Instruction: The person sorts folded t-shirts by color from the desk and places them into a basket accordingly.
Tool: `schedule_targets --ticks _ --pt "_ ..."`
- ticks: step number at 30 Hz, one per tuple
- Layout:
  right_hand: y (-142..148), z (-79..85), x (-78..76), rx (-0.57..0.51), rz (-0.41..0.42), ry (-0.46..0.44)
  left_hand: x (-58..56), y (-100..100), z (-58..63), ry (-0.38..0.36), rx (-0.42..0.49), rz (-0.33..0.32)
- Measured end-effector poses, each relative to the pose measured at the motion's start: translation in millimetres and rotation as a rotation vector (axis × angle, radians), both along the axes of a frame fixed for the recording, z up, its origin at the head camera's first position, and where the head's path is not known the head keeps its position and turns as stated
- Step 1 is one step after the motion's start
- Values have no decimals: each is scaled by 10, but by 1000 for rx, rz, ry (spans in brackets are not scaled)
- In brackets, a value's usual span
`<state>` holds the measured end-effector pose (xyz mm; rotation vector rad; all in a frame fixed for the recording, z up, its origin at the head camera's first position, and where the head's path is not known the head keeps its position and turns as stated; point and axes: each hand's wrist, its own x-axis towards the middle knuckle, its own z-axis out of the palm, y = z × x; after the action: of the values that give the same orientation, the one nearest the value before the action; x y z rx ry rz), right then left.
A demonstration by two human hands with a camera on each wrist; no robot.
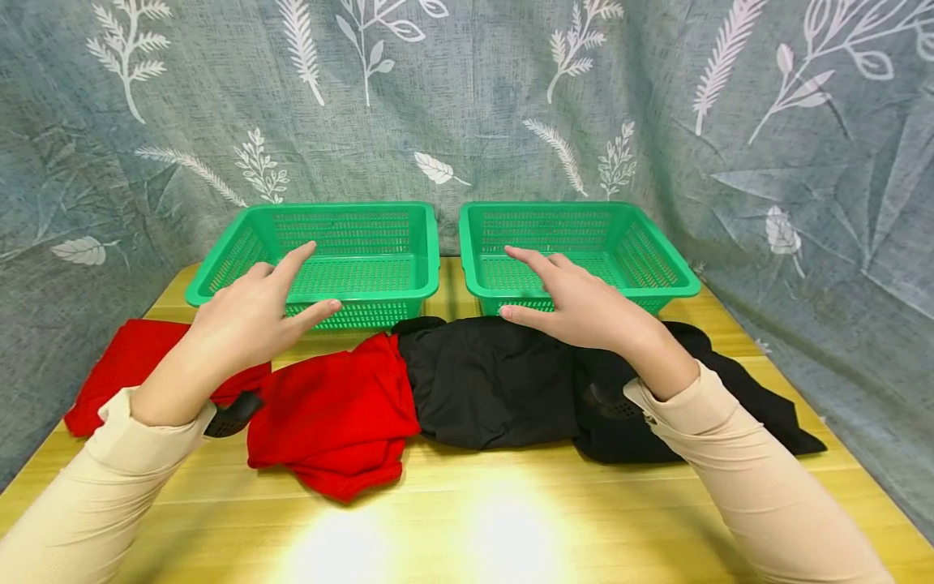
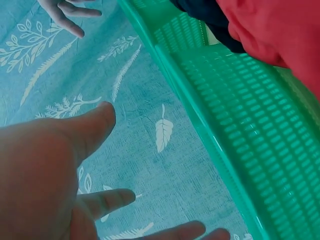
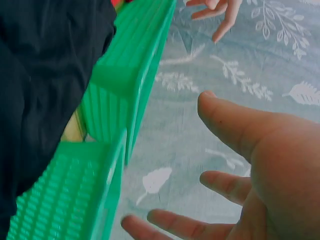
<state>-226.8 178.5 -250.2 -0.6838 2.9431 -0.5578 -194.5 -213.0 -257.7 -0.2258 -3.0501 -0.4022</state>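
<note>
My left hand [image 1: 251, 312] is raised with fingers spread, in front of the left green basket [image 1: 350, 315] and over the red cloths. One red cloth [image 1: 336, 414] lies crumpled left of centre; another red cloth [image 1: 131, 357] lies at the far left, partly behind my forearm. My right hand [image 1: 584, 304] is likewise raised with fingers apart, overlapping the right green basket [image 1: 470, 243] in the head view. Below it lie a black cloth [image 1: 496, 389] near the middle and another black cloth [image 1: 751, 397] at the right. Both hands hold nothing.
The two baskets stand side by side at the back of the wooden table [image 1: 452, 511], a narrow gap between them. Behind hangs a grey-green curtain [image 1: 481, 97] with white leaf prints. A black device [image 1: 233, 414] sits at the left wrist.
</note>
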Motion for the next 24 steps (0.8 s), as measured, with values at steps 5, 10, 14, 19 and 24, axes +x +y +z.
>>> schedule_targets --ticks 5,10,14,19,24 --pt "-138 -72 31 -32 85 -26 75 -131 -38 -14 7 -23" --pt "-292 -137 95 -87 161 -93 146 -261 -112 -32 37 -61" --pt "-416 -213 159 -117 214 -135 204 -337 -188 -61 75 -80" --pt "-570 -317 233 -138 299 -180 282 -400 -307 -123 108 -95" --pt "-725 -400 287 -133 358 -217 362 -483 -448 -163 132 -112"
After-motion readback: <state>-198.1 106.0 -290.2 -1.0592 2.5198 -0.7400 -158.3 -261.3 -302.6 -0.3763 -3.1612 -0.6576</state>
